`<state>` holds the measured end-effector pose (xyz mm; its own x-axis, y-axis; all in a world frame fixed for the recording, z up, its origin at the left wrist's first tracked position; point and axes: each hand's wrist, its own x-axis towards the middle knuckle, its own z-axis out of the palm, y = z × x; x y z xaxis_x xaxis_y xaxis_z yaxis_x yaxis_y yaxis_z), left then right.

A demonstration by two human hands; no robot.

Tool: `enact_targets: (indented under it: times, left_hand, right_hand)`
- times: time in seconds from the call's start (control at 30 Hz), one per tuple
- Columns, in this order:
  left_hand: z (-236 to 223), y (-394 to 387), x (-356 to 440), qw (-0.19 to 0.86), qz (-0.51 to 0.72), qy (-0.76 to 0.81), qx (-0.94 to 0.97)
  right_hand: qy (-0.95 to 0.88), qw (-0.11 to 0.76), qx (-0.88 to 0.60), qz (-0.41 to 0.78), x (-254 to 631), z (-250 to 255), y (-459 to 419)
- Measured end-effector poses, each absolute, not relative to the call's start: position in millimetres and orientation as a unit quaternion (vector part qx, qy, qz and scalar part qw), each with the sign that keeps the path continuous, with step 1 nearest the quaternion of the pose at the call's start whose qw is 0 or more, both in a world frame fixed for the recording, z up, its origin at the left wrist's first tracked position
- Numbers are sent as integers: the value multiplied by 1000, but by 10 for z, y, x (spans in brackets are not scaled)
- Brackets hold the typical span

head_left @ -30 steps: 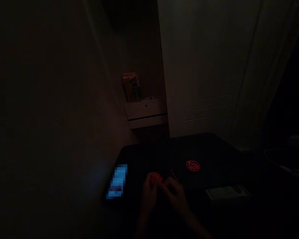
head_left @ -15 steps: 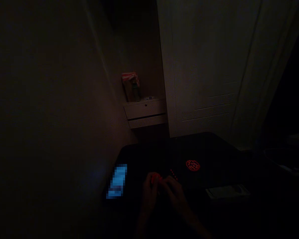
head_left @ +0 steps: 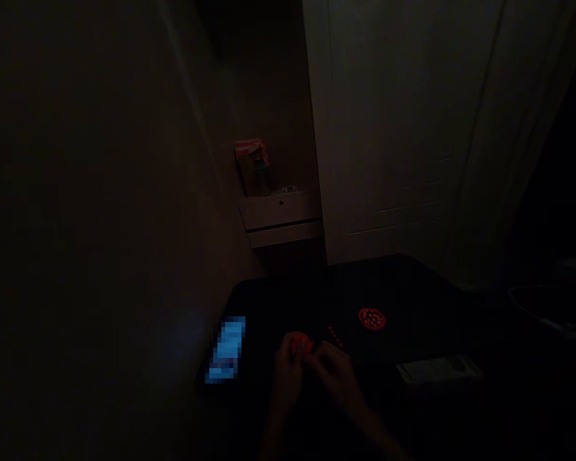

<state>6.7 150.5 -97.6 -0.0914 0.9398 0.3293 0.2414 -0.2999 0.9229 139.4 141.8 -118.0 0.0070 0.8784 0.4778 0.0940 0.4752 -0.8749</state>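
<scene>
Near the front edge of the dark table, my left hand [head_left: 287,368] is closed around a small bright red-orange object [head_left: 301,346] whose kind I cannot make out in the dimness. My right hand [head_left: 335,369] meets it from the right, its fingers pinched together at the object's right edge; what lies between those fingertips is hidden. Just beyond the right hand a slanting row of small red pieces [head_left: 335,337] lies on the table. Farther right sits a round red-rimmed dish or disc [head_left: 372,319] with many red spots inside its rim.
A lit phone-like screen [head_left: 226,349], blurred out, lies at the table's [head_left: 288,298] left edge. At the front right is a pale flat box [head_left: 439,370]. Behind stand a drawer unit [head_left: 283,214] with a bag [head_left: 253,168] on top, and a large pale door panel [head_left: 388,128].
The right fingers shifted slightly over the red-orange object and back to its right edge. The left hand and the things on the table stay in place.
</scene>
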Motion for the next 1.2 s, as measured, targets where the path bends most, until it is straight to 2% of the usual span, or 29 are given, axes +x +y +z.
enact_targets:
  times: [1.2]
  left_hand:
    - [-1005,1502,64,342,529,498,595]
  right_hand:
    - [-613,606,-363,354,1423,-1181,1410]
